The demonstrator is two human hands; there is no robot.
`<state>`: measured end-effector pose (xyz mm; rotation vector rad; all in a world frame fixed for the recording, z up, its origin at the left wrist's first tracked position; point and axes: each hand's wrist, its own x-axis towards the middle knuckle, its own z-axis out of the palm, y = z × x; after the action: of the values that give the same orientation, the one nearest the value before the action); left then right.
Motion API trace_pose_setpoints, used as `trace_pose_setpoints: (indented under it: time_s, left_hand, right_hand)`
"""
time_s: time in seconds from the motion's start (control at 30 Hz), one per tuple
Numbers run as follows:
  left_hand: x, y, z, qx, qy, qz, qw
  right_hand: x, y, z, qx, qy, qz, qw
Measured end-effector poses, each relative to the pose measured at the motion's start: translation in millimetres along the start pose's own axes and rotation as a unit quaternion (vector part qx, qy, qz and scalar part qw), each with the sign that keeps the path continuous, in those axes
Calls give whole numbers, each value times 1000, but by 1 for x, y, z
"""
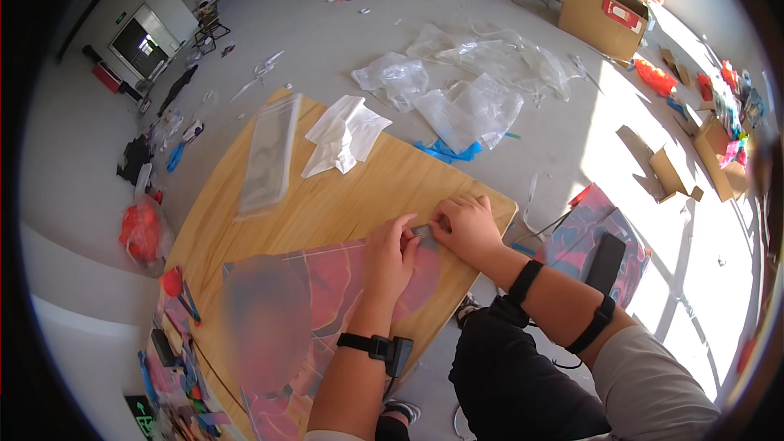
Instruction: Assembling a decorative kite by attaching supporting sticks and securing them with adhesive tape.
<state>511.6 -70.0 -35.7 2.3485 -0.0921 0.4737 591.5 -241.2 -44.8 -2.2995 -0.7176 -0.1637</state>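
On the wooden table, a large printed sheet in red and grey lies near my side, part of it blurred. My left hand rests at the sheet's far right corner, thumb and fingers drawn together by a small grey piece. Just to the right, my right hand has its fingers curled down and pinched at the other end of that piece. Its kind is too small to make out, and the fingers partly cover it. Both wrists wear black straps.
Crumpled white paper and a clear plastic case lie on the wooden table. Tools and small items crowd the left edge. Clear plastic wrap litters the floor beyond. A cardboard box stands farther off; another patterned sheet is at right.
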Motion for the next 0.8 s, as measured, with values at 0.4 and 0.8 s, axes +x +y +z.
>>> trace_pose_setpoints:
  time_s: [0.4, 0.8]
  left_hand:
    - [-7, -15, 6, -50, 33, -27, 998]
    - [-6, -16, 7, -4, 44, 38, 998]
  right_hand:
    - [-3, 1, -10, 74, -3, -9, 997]
    - [-8, 3, -5, 16, -9, -65, 998]
